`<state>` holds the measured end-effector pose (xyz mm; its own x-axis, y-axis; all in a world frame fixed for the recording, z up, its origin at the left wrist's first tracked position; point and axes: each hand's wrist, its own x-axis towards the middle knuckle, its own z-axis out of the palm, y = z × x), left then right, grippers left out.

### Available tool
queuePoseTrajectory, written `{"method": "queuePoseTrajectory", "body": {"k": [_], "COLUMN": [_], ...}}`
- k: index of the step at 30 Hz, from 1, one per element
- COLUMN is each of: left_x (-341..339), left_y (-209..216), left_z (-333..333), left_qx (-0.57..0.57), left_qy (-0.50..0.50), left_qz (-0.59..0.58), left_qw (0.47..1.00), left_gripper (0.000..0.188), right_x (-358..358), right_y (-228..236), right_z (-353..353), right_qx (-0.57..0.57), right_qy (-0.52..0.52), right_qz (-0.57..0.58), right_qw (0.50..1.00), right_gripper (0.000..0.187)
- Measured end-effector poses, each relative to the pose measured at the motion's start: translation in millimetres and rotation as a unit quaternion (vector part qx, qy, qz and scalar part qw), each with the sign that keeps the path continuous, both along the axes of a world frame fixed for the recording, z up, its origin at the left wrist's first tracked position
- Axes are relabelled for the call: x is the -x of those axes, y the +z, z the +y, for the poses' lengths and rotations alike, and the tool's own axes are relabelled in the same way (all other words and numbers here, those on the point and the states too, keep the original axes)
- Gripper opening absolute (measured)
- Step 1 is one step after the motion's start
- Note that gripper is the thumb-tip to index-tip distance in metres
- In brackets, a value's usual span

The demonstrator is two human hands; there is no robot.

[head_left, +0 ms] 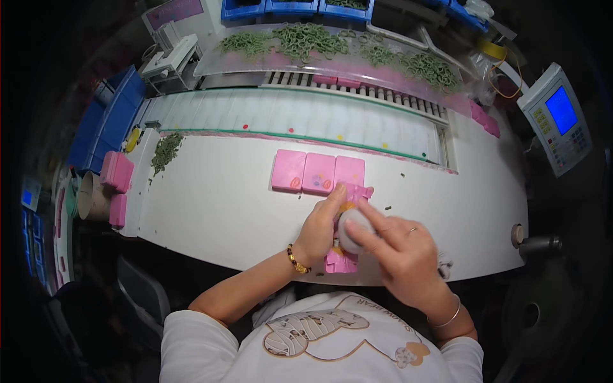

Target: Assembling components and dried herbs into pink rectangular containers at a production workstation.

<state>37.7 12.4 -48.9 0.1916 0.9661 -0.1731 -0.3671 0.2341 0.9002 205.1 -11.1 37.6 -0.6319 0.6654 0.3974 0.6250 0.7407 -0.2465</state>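
At lower centre, the left hand (321, 225) pinches the open pink case (348, 226) while the right hand (399, 249) grips what seems a grey pad (353, 228). Pressing evenly, with the case flat on the table (217, 204), likely works best.

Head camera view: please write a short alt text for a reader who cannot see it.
A person's left hand and right hand hold a pink case and a pale round pad over a white table. Three closed pink boxes lie in a row behind them.
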Motion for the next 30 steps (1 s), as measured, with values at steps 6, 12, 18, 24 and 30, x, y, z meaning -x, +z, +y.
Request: {"method": "queuePoseTrajectory", "body": {"k": [6, 12, 18, 24, 30], "left_x": [4.5, 2.5, 9.2, -20.0, -14.8], "left_y": [11.5, 15.5, 10.0, 25.5, 18.1], "left_z": [-0.1, -11.8, -7.0, -22.2, -27.9], "left_qx": [-0.014, -0.162, 0.051, 0.121, 0.069], "left_qy": [0.062, 0.083, -0.008, 0.005, -0.029], "left_qz": [-0.096, 0.02, -0.138, -0.177, -0.115], "left_qw": [0.993, 0.983, 0.989, 0.977, 0.991], "left_gripper": [0.063, 0.059, 0.054, 0.059, 0.047], "right_x": [-2.7, -7.0, -41.2, -3.6, 4.6], "right_y": [16.8, -10.5, -33.1, -48.5, -56.2], "right_z": [-6.1, -15.4, 0.6, -2.3, -6.5], "right_qx": [-0.122, -0.004, -0.02, 0.345, 0.514], "right_qy": [-0.032, -0.012, -0.223, -0.116, -0.087], "right_qz": [0.046, -0.065, -0.145, 0.356, 0.55], "right_qw": [0.991, 0.998, 0.964, 0.86, 0.653], "right_gripper": [0.04, 0.048, 0.06, 0.054, 0.031]}}
